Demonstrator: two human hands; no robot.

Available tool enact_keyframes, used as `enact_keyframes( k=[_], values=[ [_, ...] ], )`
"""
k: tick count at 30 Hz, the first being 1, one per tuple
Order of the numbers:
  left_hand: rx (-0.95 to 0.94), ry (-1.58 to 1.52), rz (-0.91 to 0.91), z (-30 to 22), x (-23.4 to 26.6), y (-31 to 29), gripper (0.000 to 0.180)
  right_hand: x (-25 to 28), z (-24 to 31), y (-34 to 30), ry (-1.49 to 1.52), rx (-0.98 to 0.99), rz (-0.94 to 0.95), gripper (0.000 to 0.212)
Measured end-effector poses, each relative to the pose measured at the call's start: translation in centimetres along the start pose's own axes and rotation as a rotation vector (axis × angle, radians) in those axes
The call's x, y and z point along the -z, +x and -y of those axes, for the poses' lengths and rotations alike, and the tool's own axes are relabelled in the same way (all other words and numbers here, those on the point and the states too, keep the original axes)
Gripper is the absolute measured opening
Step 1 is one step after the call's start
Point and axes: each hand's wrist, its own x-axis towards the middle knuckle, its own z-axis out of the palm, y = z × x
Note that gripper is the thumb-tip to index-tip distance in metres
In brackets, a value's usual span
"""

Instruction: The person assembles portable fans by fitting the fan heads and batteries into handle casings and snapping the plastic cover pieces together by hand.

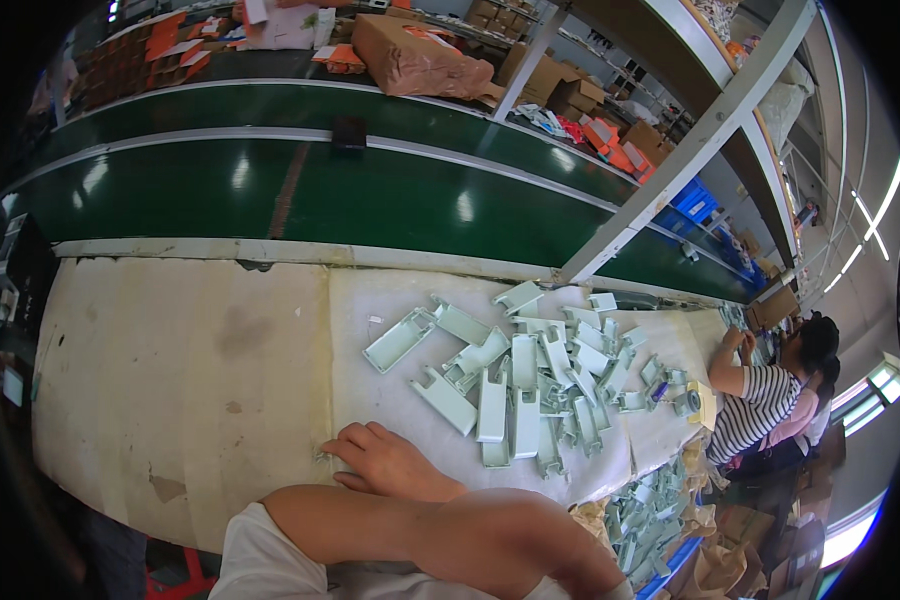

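My right hand (385, 462) rests palm down on the pale worktable (180, 350), fingers pointing left, loosely bent and apart. A tiny greenish bit (322, 456) lies at its fingertips, too small to name. My left forearm (360, 525) crosses in front of the right arm from a white sleeve. Blur and overlap near the right elbow keep the left hand's fingers from being made out. Beyond the right hand, a loose heap of pale green plastic housings (525, 375) covers the table's middle right. Nearest to that hand is one long trough-shaped housing (444, 400).
Along the far edge runs a green conveyor belt (400, 185), with a slanting metal post (670, 150) at right. More green parts (650, 515) fill a container at lower right. A tape roll (687, 403) lies near a person in a striped top (760, 410).
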Motion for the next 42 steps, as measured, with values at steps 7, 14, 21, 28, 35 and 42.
enact_keyframes(
  k=[7, 14, 21, 28, 35, 42],
  values=[
    [-0.184, -0.023, 0.133, 1.8, 1.3, 0.5, 0.033, -0.2, 0.3, 0.1, 0.035, -0.011, 0.029, 0.04],
    [-0.147, -0.068, 0.053, 1.4, 0.4, 0.3, 0.03, -0.1, 0.3, 0.1, 0.016, -0.011, 0.027, 0.04],
    [0.03, -0.063, -0.061, 1.1, 0.6, 0.0, 0.028, 0.0, 0.1, 0.1, 0.013, 0.0, 0.027, 0.039],
    [-0.011, -0.066, -0.025, 1.5, 0.7, 0.7, 0.028, 0.1, 0.5, 0.0, 0.005, 0.012, -0.025, 0.041],
    [-0.065, -0.051, -0.021, 1.9, 0.9, 0.5, 0.029, 0.1, 0.7, 0.1, 0.007, 0.014, -0.004, 0.037],
    [-0.037, -0.026, 0.03, 1.7, 0.8, 0.5, 0.03, 0.2, 0.7, 0.0, 0.009, 0.011, -0.019, 0.037]
  ],
)
